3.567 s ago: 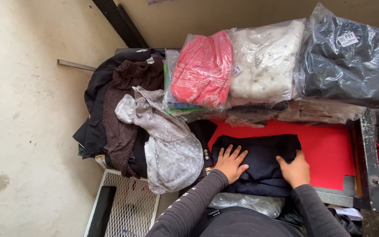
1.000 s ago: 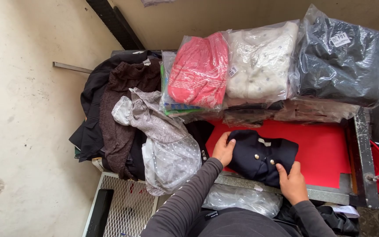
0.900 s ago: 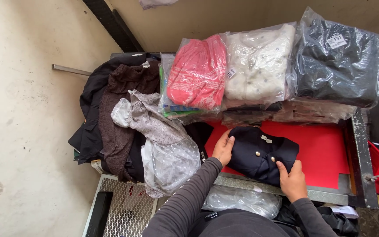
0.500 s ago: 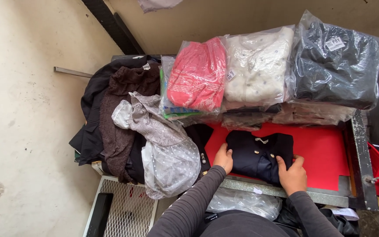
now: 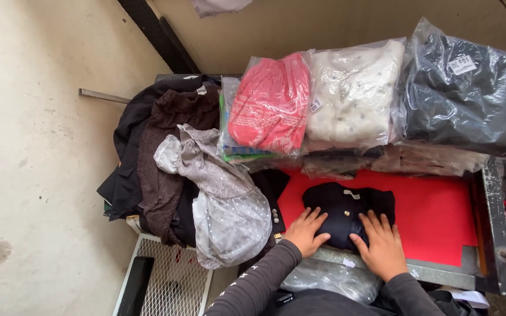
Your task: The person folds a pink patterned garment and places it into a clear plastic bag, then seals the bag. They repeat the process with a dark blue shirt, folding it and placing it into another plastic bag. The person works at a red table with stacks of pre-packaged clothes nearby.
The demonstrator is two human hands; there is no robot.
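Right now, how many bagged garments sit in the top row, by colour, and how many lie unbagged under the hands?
Red bagged garment: 1
Cream bagged garment: 1
Dark grey bagged garment: 1
Navy folded garment, unbagged, under both hands: 1
Total: 4

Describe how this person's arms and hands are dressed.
Both arms wear long, dark grey sleeves reaching the wrists. The left sleeve carries a row of small white marks along the forearm. The left hand and right hand are bare: no gloves, rings or watch visible.

Soft, even daylight, sharp focus, perhaps slight glare on plastic.
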